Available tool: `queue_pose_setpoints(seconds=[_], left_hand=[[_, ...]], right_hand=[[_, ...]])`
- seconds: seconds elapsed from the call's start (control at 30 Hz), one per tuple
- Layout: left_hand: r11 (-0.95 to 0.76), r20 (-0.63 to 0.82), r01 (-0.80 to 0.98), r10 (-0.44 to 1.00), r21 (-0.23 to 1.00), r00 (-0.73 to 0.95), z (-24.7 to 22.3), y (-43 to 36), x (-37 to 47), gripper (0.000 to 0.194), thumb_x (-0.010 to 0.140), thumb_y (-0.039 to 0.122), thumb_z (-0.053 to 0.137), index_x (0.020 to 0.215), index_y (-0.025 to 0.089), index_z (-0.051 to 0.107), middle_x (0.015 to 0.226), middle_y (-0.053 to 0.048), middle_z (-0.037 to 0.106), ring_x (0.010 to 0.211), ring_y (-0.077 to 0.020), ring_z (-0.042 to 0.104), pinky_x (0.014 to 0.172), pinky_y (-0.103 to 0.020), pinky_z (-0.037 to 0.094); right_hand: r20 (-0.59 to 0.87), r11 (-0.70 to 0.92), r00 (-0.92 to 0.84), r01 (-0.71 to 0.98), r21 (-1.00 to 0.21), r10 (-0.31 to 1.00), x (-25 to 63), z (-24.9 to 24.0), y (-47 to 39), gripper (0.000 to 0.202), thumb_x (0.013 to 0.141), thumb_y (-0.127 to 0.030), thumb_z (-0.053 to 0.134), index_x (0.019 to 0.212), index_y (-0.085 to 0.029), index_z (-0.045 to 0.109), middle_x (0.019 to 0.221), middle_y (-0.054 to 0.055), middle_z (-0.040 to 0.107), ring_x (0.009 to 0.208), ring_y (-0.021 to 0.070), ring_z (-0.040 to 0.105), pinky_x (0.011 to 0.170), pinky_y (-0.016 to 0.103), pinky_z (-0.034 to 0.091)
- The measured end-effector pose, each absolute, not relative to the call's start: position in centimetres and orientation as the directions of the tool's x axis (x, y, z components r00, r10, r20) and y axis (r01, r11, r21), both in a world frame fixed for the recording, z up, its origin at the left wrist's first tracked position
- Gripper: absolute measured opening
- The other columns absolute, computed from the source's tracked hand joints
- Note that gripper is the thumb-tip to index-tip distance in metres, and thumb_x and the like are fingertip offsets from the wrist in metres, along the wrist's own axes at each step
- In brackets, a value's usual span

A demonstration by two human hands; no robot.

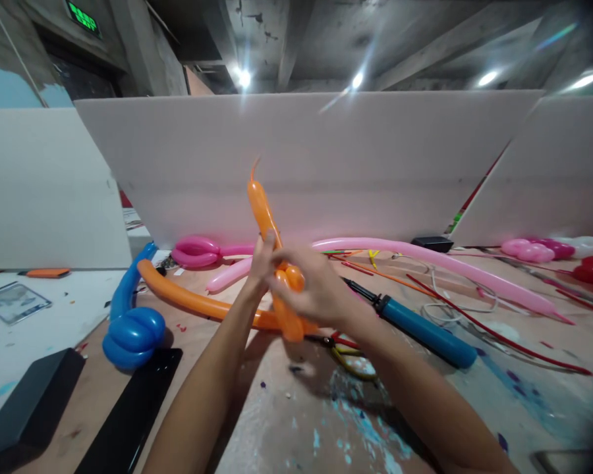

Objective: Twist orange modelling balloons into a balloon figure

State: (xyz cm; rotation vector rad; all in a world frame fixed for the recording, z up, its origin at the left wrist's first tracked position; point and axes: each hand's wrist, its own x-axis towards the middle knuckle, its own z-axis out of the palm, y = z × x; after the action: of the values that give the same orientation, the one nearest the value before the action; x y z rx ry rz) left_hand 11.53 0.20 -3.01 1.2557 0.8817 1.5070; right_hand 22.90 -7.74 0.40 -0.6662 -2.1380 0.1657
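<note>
Above the middle of the table I hold an orange modelling balloon (pixel 263 207) upright, its thin uninflated tip pointing up. My left hand (pixel 263 263) is wrapped round its middle. Around the small twisted bubbles lower down, my right hand (pixel 313 280) has its fingers curled, closed on the same balloon. A lower orange segment hangs beneath both hands. Behind them on the table lies a second, long orange balloon (pixel 192 299). Scissors with yellow handles (pixel 353 365) lie just below my right hand, partly hidden by my forearm.
A blue hand pump (pixel 425 329) and a long pink balloon (pixel 439 257) lie to the right, among uninflated red balloons (pixel 494 332). At left are a twisted blue balloon (pixel 134 336), a black phone (pixel 133 415) and a dark box (pixel 32 405). White panels (pixel 316 158) stand behind.
</note>
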Motion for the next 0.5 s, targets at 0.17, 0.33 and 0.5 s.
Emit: queue_pose_setpoints(seconds=[0.17, 0.33, 0.5], left_hand=[[-0.252, 0.389, -0.433, 0.882, 0.865, 0.264, -1.8, -0.7, 11.3, 0.041, 0.085, 0.052, 0.056, 0.101, 0.015, 0.055, 0.088, -0.004, 0.061, 0.080, -0.0139, 0.060, 0.074, -0.025, 0.048], [-0.252, 0.322, -0.207, 0.816, 0.945, 0.480, -1.8, -2.2, 11.1, 0.041, 0.084, 0.049, 0.058, 0.106, 0.014, 0.055, 0.084, -0.003, 0.058, 0.070, -0.0130, 0.059, 0.068, -0.027, 0.048], [-0.403, 0.260, 0.214, 0.833, 0.890, 0.489, -1.6, -4.8, 12.2, 0.052, 0.090, 0.052, 0.047, 0.129, 0.017, 0.045, 0.096, -0.008, 0.062, 0.068, -0.0141, 0.057, 0.063, -0.028, 0.048]], right_hand=[[0.508, 0.559, -0.253, 0.204, -0.804, 0.823, 26.4, -0.4, -1.2, 0.063, 0.077, -0.047, 0.068, 0.128, -0.020, 0.042, 0.113, 0.012, 0.059, 0.097, 0.0216, 0.060, 0.082, 0.039, 0.051], [0.475, 0.416, -0.311, -0.240, -0.877, 0.823, 26.5, -0.1, -0.7, 0.044, 0.076, -0.049, 0.069, 0.107, -0.021, 0.055, 0.096, 0.004, 0.065, 0.081, 0.0154, 0.062, 0.069, 0.028, 0.053], [0.383, 0.271, -0.065, -0.600, -0.753, 0.922, 26.0, 1.6, -2.3, 0.038, 0.075, -0.049, 0.067, 0.099, -0.023, 0.053, 0.071, -0.003, 0.060, 0.065, 0.0136, 0.061, 0.067, 0.030, 0.053]])
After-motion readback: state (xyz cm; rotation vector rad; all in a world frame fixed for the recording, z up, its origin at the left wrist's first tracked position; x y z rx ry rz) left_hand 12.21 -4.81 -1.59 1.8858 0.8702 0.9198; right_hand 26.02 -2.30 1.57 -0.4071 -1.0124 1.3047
